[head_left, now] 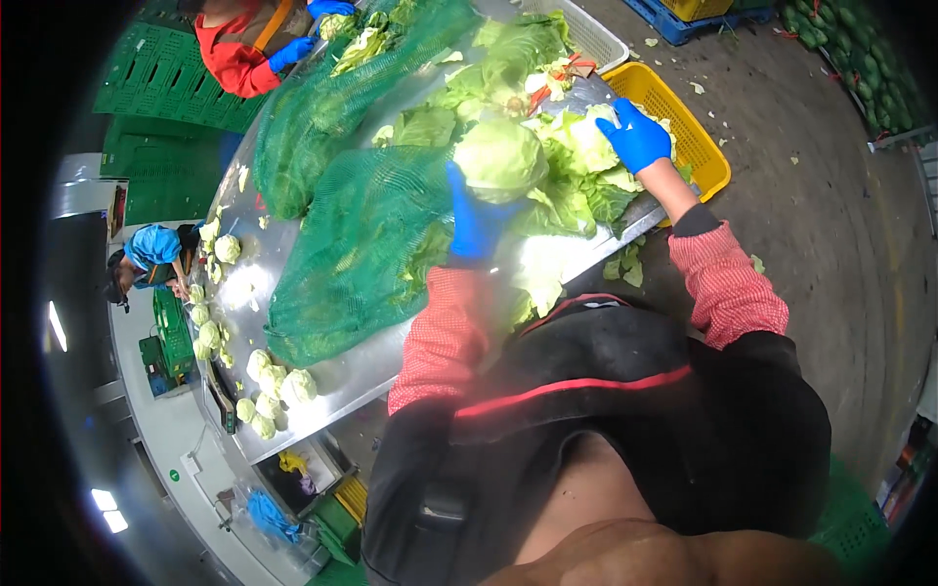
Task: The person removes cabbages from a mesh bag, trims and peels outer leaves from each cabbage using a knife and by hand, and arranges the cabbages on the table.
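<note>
My left hand [473,223], in a blue glove, is closed against the near left side of a round pale green cabbage [500,159] and holds it over the metal table [360,367]. My right hand [637,137], also blue-gloved, is at the table's right edge with thumb and fingers apart. It is beside loose cabbage leaves [586,146], close to a yellow basket [705,146]; its palm is hidden. A green mesh sack [357,244] with cabbages in it lies left of my left hand. More leaves [503,73] are piled beyond the held cabbage.
Several trimmed cabbages [298,387] sit at the table's left end. Across the table is a co-worker in a red sleeve [242,61] and blue gloves; another in blue [154,244] stands at the far left. A white basket [598,37] adjoins the yellow one. Leaf scraps litter the floor [801,195].
</note>
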### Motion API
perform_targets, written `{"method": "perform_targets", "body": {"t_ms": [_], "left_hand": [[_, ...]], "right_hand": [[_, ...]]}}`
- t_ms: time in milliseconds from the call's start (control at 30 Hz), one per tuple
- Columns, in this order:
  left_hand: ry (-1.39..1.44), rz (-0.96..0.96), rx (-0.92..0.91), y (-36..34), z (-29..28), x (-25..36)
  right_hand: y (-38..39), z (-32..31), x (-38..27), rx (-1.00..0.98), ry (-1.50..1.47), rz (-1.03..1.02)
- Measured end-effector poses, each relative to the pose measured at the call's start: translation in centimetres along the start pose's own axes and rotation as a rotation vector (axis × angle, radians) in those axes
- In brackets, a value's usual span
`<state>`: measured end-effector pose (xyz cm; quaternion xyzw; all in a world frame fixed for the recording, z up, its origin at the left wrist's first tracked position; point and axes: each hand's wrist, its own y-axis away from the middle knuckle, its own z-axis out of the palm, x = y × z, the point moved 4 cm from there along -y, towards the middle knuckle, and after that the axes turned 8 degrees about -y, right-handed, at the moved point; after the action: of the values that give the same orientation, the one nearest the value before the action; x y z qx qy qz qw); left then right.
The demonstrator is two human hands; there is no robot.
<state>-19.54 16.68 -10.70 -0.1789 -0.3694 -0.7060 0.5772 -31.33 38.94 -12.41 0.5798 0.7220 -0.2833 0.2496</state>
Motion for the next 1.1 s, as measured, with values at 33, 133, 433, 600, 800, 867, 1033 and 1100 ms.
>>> {"method": "perform_targets", "body": {"t_ms": [33, 133, 433, 600, 800, 867, 1033, 1100], "left_hand": [[-0.002, 0.006, 0.000, 0.1, 0.2, 0.3], [0.123, -0.022, -0.130, 0.8, 1.0, 0.3], [-0.440, 0.076, -0.134, 2.2, 2.7, 1.4], [-1.112, 0.399, -0.092, 3.4, 2.2, 2.2], [-0.756, 0.296, 0.153, 2.6, 1.0, -1.0], [-0.829, 0.272, 0.192, 1.8, 0.6, -1.6], [-1.442, 0.206, 0.314, -1.9, 0.1, -1.7], [-1.555, 0.366, 0.324, -2.1, 1.1, -1.8]], "right_hand": [[0.4, -0.8, -2.1, 0.008, 0.001, -0.005], [3.0, -2.1, -8.3, 0.003, -0.272, -0.247], [5.2, 1.9, -7.4, -0.361, -0.873, 0.289], [4.6, 9.3, 0.9, -0.598, -1.337, 0.507], [5.7, 8.4, -1.9, -0.514, -0.975, 0.579], [6.4, 6.0, -2.4, -0.358, -0.564, 0.183], [8.1, 1.5, -5.6, -0.124, -0.115, -0.312], [8.4, 2.0, -5.3, -0.170, -0.028, -0.252]]}}
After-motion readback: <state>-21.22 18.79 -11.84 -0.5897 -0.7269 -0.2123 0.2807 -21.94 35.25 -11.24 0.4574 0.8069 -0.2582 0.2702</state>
